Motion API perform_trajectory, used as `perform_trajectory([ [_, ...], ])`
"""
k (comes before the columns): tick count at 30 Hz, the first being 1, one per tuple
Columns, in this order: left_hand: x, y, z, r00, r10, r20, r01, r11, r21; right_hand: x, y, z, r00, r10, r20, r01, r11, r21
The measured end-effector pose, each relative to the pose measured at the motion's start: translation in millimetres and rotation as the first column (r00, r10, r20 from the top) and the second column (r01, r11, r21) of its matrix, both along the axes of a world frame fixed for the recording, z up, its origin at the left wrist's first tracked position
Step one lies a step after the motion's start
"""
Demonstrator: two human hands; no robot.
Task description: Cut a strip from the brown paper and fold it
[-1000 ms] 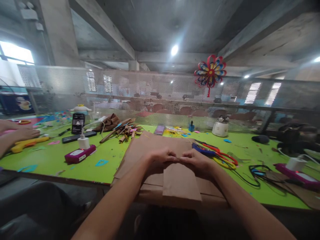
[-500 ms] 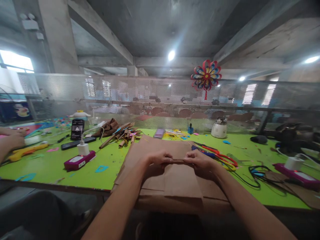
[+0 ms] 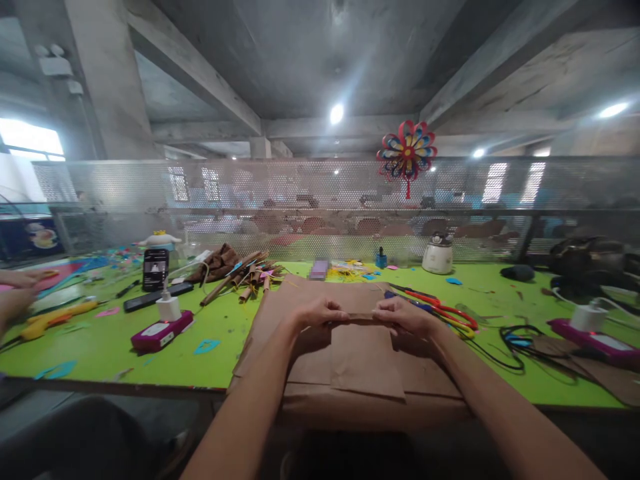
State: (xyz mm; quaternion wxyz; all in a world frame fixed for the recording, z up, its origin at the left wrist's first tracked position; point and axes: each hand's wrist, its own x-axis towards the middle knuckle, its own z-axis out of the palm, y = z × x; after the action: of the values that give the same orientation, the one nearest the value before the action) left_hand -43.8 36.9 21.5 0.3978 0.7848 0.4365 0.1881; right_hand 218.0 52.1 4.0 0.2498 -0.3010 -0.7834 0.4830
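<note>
Your left hand (image 3: 317,313) and right hand (image 3: 405,317) pinch the top fold of a brown paper strip (image 3: 367,360), fingers clamped on it, lying on the kraft sheets (image 3: 280,313) at 6 o'clock; uneven pulling could skew the crease; scissors (image 3: 445,313) lie near at 3 o'clock, paper rolls (image 3: 245,267) at 11
</note>
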Motion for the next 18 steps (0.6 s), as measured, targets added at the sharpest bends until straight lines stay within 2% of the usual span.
perform_trajectory([
  [4,-3.0,1.3,-1.3,0.999,-0.02,0.045,0.02,1.0,-0.009,4.7,0.4,1.1,1.0,0.006,-0.021,-0.007,0.997,-0.083],
  [10,-3.9,-4.3,3.7,0.995,-0.025,0.093,0.035,0.994,-0.102,10.9,7.9,-1.4,0.997,-0.043,-0.069,0.033,0.99,-0.14],
  [12,-5.2,-6.9,7.1,0.985,-0.017,0.169,0.035,0.993,-0.108,9.7,9.4,-1.0,0.97,-0.11,-0.216,0.074,0.983,-0.169],
  [15,-3.4,-11.5,10.3,0.936,-0.008,0.351,0.069,0.984,-0.163,1.6,4.6,1.4,0.877,-0.184,-0.444,0.095,0.972,-0.216],
  [18,6.0,-15.9,5.3,0.846,-0.002,0.533,0.167,0.951,-0.262,-11.7,-8.6,3.7,0.882,-0.075,-0.465,-0.031,0.976,-0.217],
])
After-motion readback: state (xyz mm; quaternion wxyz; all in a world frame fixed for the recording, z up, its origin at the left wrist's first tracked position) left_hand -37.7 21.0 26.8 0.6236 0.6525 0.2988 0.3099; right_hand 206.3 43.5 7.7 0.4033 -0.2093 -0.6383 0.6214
